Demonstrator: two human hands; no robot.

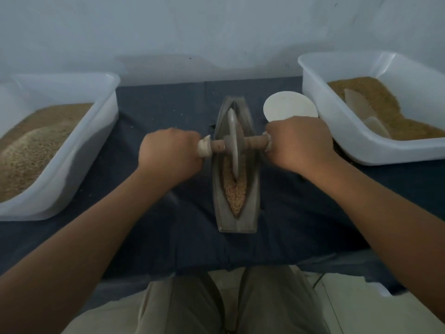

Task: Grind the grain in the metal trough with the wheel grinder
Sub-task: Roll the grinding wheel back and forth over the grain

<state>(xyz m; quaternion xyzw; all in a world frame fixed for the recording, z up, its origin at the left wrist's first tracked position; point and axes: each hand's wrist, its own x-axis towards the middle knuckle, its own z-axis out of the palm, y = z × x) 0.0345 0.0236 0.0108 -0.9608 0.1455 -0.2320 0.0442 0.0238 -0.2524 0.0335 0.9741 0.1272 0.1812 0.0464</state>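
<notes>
Hands: my left hand (168, 150) and right hand (298, 143) each curl tight round one end of the wheel grinder's (233, 141) axle
Grinder: wheel upright in the metal trough (237, 220); mid-desk
Grain (234, 189): heaped at the trough's near end

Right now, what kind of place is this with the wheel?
Likely a small hand-grinding workspace, maybe at home: a metal trough of grain with a wheel grinder sits on a dark cloth, between a left tub and a right tub holding grain.
</notes>
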